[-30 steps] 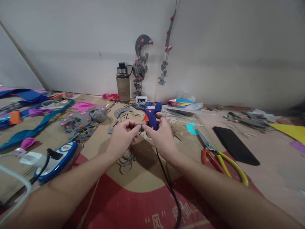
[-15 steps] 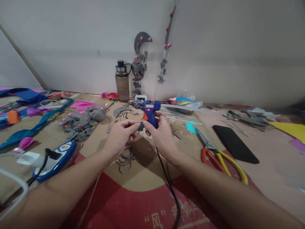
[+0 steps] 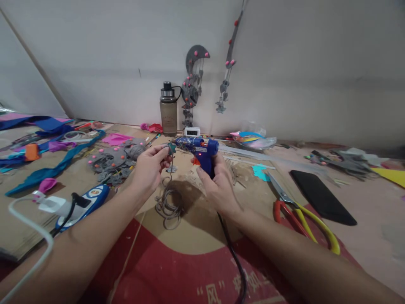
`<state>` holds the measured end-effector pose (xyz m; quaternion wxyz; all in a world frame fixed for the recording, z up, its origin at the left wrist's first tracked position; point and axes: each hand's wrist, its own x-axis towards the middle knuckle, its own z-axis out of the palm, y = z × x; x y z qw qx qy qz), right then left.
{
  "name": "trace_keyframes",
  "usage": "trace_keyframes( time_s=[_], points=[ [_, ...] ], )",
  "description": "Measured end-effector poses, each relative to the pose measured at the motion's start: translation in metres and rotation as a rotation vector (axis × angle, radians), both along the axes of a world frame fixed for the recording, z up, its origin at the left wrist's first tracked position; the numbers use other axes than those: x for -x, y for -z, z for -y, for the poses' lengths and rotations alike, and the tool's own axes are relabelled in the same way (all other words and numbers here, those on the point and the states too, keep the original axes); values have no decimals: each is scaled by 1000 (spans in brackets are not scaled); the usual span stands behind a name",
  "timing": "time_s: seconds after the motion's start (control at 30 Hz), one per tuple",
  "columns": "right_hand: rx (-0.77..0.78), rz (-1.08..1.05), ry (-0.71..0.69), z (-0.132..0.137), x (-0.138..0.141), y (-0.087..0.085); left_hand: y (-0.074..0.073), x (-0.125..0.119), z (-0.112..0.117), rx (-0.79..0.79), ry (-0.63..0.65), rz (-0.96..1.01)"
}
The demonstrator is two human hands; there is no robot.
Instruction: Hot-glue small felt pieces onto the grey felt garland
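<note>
My right hand (image 3: pixel 216 182) is wrapped round the grip of a blue glue gun (image 3: pixel 200 147) with a red light on and a black cord (image 3: pixel 232 253) trailing toward me. The gun's nozzle points left at a small grey felt piece (image 3: pixel 171 147) that my left hand (image 3: pixel 149 165) pinches between thumb and fingers. A grey string (image 3: pixel 168 202) hangs from that piece and coils on the cardboard (image 3: pixel 190 223) below.
Red-and-yellow scissors (image 3: pixel 297 207) and a black flat case (image 3: pixel 322 196) lie at the right. A bottle (image 3: pixel 168 109) and grey felt hangings (image 3: pixel 193 80) stand at the wall. Grey felt cut-outs (image 3: pixel 112 162), blue strips (image 3: pixel 50 171) and a blue-white device (image 3: pixel 85 202) lie at the left.
My right hand took the glue gun off the cardboard and lifted it. My left hand raised the felt piece to the nozzle, and the string now hangs from it.
</note>
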<state>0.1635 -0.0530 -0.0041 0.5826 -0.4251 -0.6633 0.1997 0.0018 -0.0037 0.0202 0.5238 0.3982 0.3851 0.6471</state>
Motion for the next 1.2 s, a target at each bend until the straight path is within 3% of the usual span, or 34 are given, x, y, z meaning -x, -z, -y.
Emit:
trace_keyframes(
  time_s=[0.2, 1.2],
  points=[
    [-21, 135, 45, 4, -2, -1, 1, 1, 0, -31, 7, -4],
    [27, 153, -31, 7, -1, 0, 0, 3, 3, -2, -68, -91]
  ],
)
